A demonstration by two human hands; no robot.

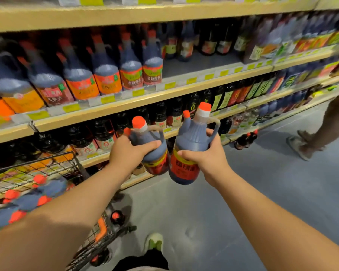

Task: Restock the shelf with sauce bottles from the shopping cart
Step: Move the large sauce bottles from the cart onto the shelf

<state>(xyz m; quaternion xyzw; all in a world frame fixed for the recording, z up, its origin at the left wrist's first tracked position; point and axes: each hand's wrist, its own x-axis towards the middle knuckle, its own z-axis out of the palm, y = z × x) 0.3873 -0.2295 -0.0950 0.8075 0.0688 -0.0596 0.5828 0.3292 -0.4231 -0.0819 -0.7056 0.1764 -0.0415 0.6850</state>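
Hands hold one sauce bottle each, up in the air in front of the shelves. The left hand (128, 151) wraps tight around the left bottle (151, 147), fingers over its round shoulder, and this bottle leans to the left. The right hand (205, 155) grips the right bottle (190, 153) around its middle, with fingers hooked near the handle. This bottle stands almost straight. The two bottles touch each other low down, near their red labels. Both have orange caps and dark sauce inside.

Behind them is the middle shelf (184, 89). It has a row of same-looking bottles (129, 65) on the left side and a bare gap (200, 63) just to the right of that row. Smaller dark bottles stand at the back of the gap. Lower shelves are full of small black bottles (104, 132).

The shopping cart (47, 173) sits at the lower left, near the left arm. More bottles with orange caps (39, 192) lie inside it, a bit blurry. A green shoe (155, 242) shows at the bottom. Another person's legs (321, 130) and sandals stand on the gray floor at the far right, well apart from the hands.
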